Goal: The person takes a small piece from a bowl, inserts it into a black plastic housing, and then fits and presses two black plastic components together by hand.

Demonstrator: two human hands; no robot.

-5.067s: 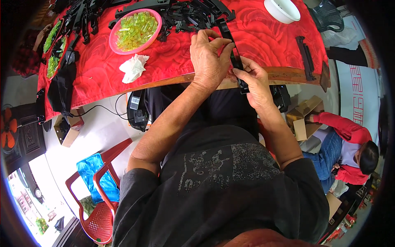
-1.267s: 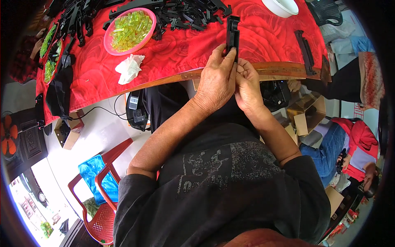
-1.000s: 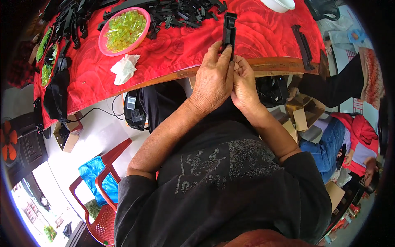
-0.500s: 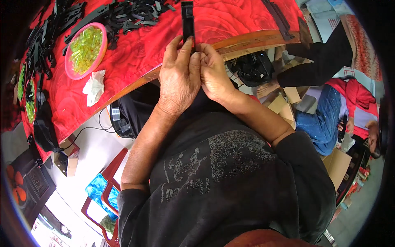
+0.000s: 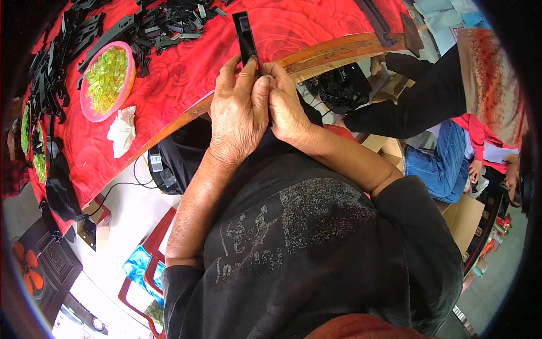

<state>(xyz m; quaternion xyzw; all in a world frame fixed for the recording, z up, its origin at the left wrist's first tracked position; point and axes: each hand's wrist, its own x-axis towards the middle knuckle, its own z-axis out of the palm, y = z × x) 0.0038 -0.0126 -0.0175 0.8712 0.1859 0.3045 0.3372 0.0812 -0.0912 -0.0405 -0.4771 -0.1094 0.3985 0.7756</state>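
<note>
A long black plastic part (image 5: 244, 35) points away from me over the table's near edge, its lower end between my two hands. My left hand (image 5: 238, 107) has its fingers wrapped round the part's left side and lower end. Pressed close beside it, my right hand (image 5: 287, 107) is closed at the same end, its fingertips partly hidden by my left thumb. Whether a smaller piece sits between my fingertips cannot be seen. Left of my hands, a pink bowl (image 5: 133, 76) holds many small yellow-green clear pieces, with a crumpled white tissue (image 5: 122, 133) near it.
Black plastic parts (image 5: 121, 28) lie heaped on the red tablecloth (image 5: 169, 79). The wooden table edge (image 5: 339, 50) runs before me. A black bag (image 5: 341, 90), cardboard boxes (image 5: 463, 220) and two people are at the right; a red-framed chair (image 5: 148, 257) stands lower left.
The black part has tilted, its far end leaning more to the left. My hands stay together round its lower end. The standing person's legs at the right have shifted, and the view has moved slightly.
</note>
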